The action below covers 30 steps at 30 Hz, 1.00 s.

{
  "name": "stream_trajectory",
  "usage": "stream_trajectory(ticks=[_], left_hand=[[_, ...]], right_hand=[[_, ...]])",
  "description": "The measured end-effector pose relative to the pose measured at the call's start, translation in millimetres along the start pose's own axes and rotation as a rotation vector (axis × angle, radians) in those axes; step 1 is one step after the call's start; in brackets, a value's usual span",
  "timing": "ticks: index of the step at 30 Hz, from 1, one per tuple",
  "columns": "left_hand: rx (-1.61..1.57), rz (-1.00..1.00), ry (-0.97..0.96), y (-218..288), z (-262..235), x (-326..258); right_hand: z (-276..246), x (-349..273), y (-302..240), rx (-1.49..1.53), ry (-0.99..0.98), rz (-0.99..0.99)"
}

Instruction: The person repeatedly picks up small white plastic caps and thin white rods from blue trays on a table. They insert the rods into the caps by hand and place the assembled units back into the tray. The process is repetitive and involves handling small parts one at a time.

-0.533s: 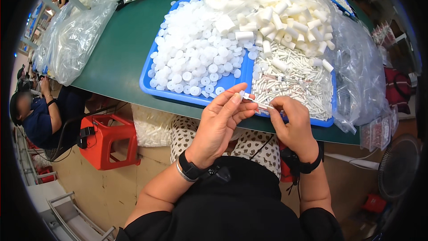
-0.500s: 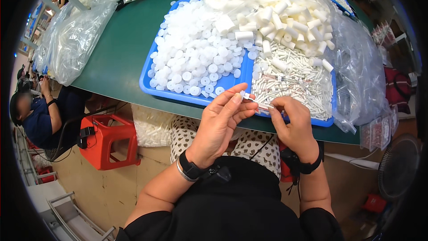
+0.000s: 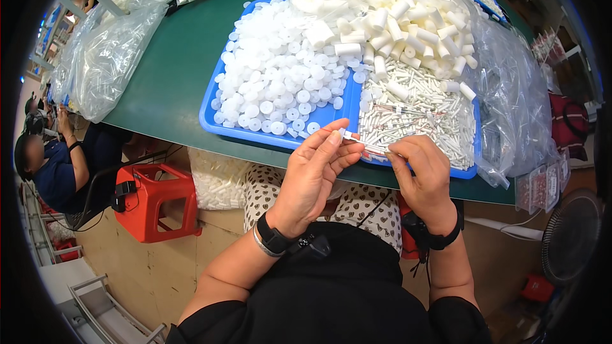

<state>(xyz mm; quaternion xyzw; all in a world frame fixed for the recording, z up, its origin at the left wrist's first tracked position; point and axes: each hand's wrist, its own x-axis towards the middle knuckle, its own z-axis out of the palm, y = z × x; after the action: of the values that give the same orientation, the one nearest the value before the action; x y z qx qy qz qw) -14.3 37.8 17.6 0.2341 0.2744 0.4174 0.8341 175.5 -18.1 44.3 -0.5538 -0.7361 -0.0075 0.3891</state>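
My left hand (image 3: 311,175) pinches one end of a thin, rod-like piece (image 3: 371,147), with small white parts near the fingertips and a reddish stretch further along. My right hand (image 3: 422,175) has thumb and forefinger closed at its other end. What exactly sits between the right fingertips is too small to make out. Both hands are over the front edge of a blue tray (image 3: 252,135). Behind them the tray holds a heap of translucent white discs (image 3: 274,70) on the left and many small white tubes (image 3: 414,105) on the right. Several thin reddish pieces lie on these tubes.
Thick cream foam cylinders (image 3: 424,35) spill from a clear bag onto the tray's far right. Plastic bags (image 3: 510,108) lie right of it on the green table (image 3: 172,70). A red stool (image 3: 156,207) and a seated person (image 3: 60,165) are at left; a fan (image 3: 570,236) stands right.
My right hand has shifted slightly, its fingers curling closer around the end of the thin piece. The left hand stays almost in place. Another person's hand has appeared at the far upper right.
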Motion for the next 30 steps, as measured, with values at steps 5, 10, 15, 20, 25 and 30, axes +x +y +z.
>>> stream_trajectory(ticks=[5,10,15,20,25,30], left_hand=[[-0.033,-0.011,0.006,0,-1,-1],[0.000,-0.024,-0.016,-3,-5,-1],[0.181,-0.026,-0.135,-9,4,-9],[0.234,0.011,-0.168,-11,0,-7],[0.293,-0.035,-0.084,-10,-2,-7],[0.299,-0.036,-0.025,-13,-4,-10]], right_hand=[[2,0,0,0.016,-0.003,0.014],[4,2,-2,0.033,-0.011,-0.029],[7,0,-2,0.253,-0.194,0.172],[-2,6,-2,0.998,-0.411,0.840],[10,10,6,0.153,-0.157,-0.110],[16,7,1,0.042,-0.126,-0.194]])
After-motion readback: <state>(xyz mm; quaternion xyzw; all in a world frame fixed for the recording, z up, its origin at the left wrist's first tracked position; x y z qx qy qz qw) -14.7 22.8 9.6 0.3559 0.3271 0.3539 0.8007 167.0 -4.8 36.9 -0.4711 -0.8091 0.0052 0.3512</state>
